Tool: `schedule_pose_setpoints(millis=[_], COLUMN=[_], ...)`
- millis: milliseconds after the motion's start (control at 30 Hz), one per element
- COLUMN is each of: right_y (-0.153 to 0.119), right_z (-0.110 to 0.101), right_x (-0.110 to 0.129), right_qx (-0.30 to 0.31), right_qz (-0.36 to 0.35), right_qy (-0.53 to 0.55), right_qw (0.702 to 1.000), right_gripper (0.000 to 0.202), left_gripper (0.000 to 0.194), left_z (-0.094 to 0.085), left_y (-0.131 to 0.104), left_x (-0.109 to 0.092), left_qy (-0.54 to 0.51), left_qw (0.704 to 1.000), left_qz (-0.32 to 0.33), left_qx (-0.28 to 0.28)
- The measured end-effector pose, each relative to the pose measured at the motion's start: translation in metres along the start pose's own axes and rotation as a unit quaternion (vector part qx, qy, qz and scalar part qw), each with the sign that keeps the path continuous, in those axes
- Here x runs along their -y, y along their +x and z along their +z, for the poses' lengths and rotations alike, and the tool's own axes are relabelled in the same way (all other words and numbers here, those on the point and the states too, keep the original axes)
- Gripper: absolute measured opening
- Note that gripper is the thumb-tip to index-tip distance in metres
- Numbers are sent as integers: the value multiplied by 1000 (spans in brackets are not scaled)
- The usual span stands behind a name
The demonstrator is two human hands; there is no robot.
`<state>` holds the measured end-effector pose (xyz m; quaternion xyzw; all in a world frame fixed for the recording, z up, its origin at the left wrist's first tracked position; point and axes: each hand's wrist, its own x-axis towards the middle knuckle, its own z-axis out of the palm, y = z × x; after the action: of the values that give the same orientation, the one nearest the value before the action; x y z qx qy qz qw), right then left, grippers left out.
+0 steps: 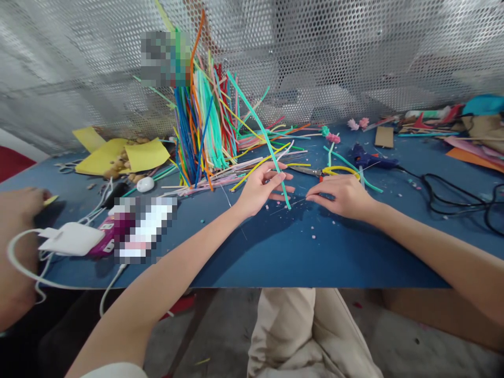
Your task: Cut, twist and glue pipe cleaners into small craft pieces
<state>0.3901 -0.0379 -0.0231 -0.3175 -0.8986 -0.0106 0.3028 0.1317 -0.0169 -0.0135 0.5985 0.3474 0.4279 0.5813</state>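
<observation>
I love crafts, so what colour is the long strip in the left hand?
The strip is turquoise green, best seen in the head view.

A single camera, worn on the person's head, looks forward and steeply down over the table (315, 257), whose near edge crosses the lower part of the frame almost level. Mesh (334, 42) behind the table spans the top. At bottom centre the view drops onto the wearer's own trousers (311, 336), with floor (224, 336) beside them. The left arm (165, 273) enters at lower left and the right arm (433, 241) at lower right, both larger near the borders, their hands close to mid-frame. The view is near yet wide, reaching a co-worker's arm (16, 210) at the left border and orange paper (474, 159) at the right.
</observation>
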Motion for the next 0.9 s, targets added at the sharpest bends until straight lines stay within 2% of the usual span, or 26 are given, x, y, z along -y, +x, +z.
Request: schedule_pose_setpoints(millis=[467,667,900], right_y=[-2,-2,0], right_z=[3,4,3], right_x=[2,1,4], right_qx=[7,13,11], right_qz=[9,12,2], right_qy=[0,-7,0], right_qw=[1000,1000,1000], right_gripper=[19,23,21], left_gripper=[34,41,36], left_z=[2,4,6], left_y=[1,-1,-2], left_x=[2,0,1], left_qy=[-22,-17,-30], left_qw=[1000,999,999], left_qz=[2,-2,2], left_qx=[-16,-27,-29])
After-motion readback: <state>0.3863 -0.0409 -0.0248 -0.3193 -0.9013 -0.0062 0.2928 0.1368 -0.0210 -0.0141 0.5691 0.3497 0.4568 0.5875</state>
